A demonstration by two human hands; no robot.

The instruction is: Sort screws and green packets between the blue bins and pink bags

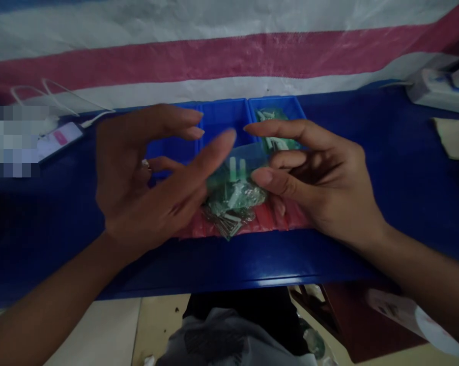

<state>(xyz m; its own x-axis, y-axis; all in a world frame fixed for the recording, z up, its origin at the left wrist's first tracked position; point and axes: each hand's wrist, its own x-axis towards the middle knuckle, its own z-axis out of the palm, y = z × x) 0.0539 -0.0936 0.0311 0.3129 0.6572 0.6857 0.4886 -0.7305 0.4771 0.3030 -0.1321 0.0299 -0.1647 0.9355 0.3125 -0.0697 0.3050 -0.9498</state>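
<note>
A clear, green-tinted plastic bag (pixel 248 152) with white strips and shiny small pieces inside hangs upright between my hands. My right hand (pixel 321 178) pinches its right edge between thumb and bent fingers, with the index finger stretched out above. My left hand (pixel 149 178), slightly blurred, is at the bag's left with thumb and fingers spread. Whether its lower fingers touch the bag, I cannot tell. Just below the bag, another small clear bag (pixel 229 223) of thin metallic pieces lies over red plastic packaging (pixel 263 216).
Behind my hands stand blue bins (pixel 225 109); the right one contains similar green-tinted bags (pixel 269 114). A phone (pixel 59 140) with a white cable lies left on the blue table (pixel 229 259). A white box (pixel 439 94) stands right. Below is a dark red stool (pixel 361 320).
</note>
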